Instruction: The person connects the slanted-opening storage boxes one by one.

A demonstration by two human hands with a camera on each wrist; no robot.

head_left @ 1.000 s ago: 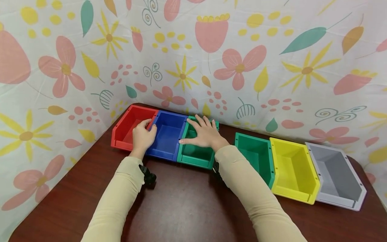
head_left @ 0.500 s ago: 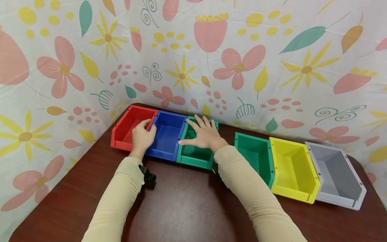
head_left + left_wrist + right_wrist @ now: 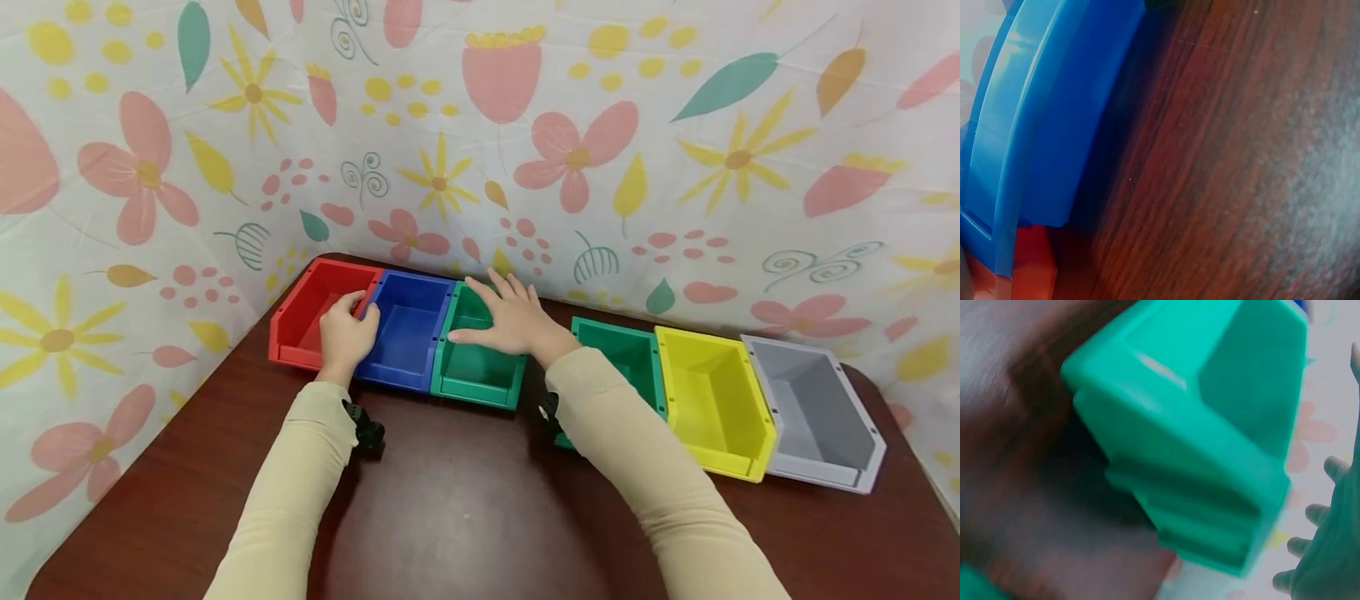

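Red (image 3: 303,321), blue (image 3: 407,329) and green (image 3: 474,367) plastic storage bins stand side by side at the back left of the table. My left hand (image 3: 348,336) grips the adjoining rims of the red and blue bins, its thumb on the blue side and its fingers over the red side. Above the green bin, my right hand (image 3: 513,321) has its fingers spread and holds nothing. In the right wrist view that hand (image 3: 1325,550) shows at the right edge, apart from the green bin (image 3: 1179,437). The left wrist view shows the blue bin's front (image 3: 1054,125) but not the hand.
A second row to the right has another green bin (image 3: 630,357), partly behind the right sleeve, then a yellow bin (image 3: 712,408) and a grey bin (image 3: 813,408). Flower-printed cloth (image 3: 450,108) hangs right behind the bins. The brown table (image 3: 450,500) extends in front.
My right hand has shifted right, rising off the left-hand green bin. My left hand keeps its grip on the rims. The head view has turned slightly.
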